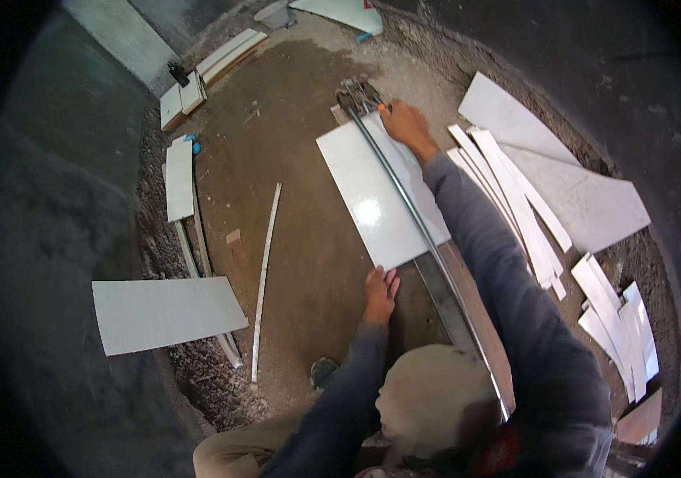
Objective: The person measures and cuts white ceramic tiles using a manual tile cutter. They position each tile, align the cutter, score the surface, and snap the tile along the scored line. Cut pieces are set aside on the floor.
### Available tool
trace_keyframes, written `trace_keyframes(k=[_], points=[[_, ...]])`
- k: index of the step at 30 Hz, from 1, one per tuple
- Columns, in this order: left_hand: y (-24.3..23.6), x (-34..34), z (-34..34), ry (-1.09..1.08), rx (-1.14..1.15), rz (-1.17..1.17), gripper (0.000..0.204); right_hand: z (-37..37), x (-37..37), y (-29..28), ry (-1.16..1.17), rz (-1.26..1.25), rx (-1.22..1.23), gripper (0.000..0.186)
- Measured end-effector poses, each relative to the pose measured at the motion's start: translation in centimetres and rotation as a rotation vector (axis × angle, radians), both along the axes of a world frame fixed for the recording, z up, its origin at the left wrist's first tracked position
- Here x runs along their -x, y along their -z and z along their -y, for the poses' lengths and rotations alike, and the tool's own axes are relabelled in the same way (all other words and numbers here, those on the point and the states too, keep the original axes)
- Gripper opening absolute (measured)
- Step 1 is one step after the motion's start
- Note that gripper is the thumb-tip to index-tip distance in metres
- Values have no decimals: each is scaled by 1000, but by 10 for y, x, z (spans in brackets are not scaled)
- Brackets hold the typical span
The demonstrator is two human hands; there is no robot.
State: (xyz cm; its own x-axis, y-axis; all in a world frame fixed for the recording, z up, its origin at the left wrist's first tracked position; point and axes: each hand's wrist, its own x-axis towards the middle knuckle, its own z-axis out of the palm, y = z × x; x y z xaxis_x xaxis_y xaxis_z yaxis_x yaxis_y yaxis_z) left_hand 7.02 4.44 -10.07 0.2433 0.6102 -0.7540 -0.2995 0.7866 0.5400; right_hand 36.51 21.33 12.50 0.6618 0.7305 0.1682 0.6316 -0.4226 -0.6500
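A manual tile cutter (pixel 444 301) lies on the floor in front of me, its long metal rail running from the far end back toward my knee. A white rectangular tile (pixel 356 183) rests on its bed, beneath the rail. At the far end my right hand (pixel 409 127) is closed around the cutter's handle (pixel 382 107), which shows a bit of orange; part of the grip is hidden by the fingers. My left hand (pixel 380 293) grips the near edge of the tile, left of the rail, with its fingertips against it.
Long white tile strips (pixel 516 199) and large tile pieces (pixel 587 195) lie to the right, with more offcuts (pixel 615 319) nearer. Leftward are a tile (pixel 169 315), a thin strip (pixel 266 279) and stacked tiles (pixel 229 56). A bucket (pixel 273 14) stands far off by the wall.
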Motion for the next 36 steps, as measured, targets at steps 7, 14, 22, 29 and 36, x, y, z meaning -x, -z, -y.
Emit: trace_keyframes(k=[7, 14, 22, 29, 36], points=[[6, -2, -6, -9, -12, 33, 35, -2, 1, 11, 17, -21, -47, 47], [8, 0, -4, -21, 2, 19, 31, 5, 7, 14, 25, -55, 105, 55], [7, -3, -8, 23, -16, 31, 34, -14, -14, 11, -71, -296, 235, 49], [1, -7, -3, 11, -118, 21, 33, -19, -7, 57, 140, -342, 144, 57], [-3, -10, -1, 0, -96, -48, 30, -5, -3, 77, 98, -314, 54, 64]])
